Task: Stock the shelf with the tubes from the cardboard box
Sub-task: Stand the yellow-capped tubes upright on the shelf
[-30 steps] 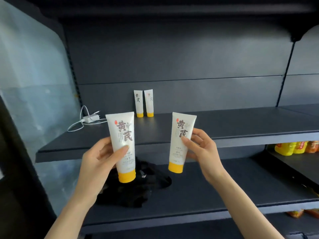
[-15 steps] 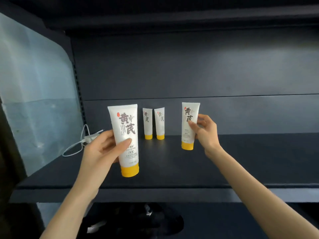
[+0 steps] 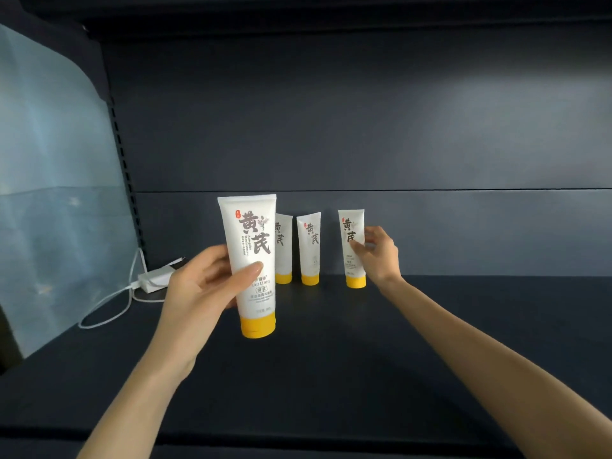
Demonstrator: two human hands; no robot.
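Two tubes stand upright, cap down, at the back of the shelf (image 3: 331,376), close to the rear panel (image 3: 364,127): the rear left tube (image 3: 284,256) and, just beside it on the right, the rear middle tube (image 3: 309,248). Farther right in the same row is the third tube (image 3: 351,233), upright in the right hand (image 3: 381,256); whether its cap touches the shelf I cannot tell. The front tube (image 3: 253,246), in the left hand (image 3: 205,286), is nearer, before the rear left tube and partly covering it. At the far left of the shelf lies a power adapter (image 3: 155,279) with its cable (image 3: 109,313).

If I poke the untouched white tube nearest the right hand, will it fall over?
Probably. That white plastic tube with the yellow cap stands tall on its narrow cap, so a poke likely tips it. It looks soft, so hardly fragile.
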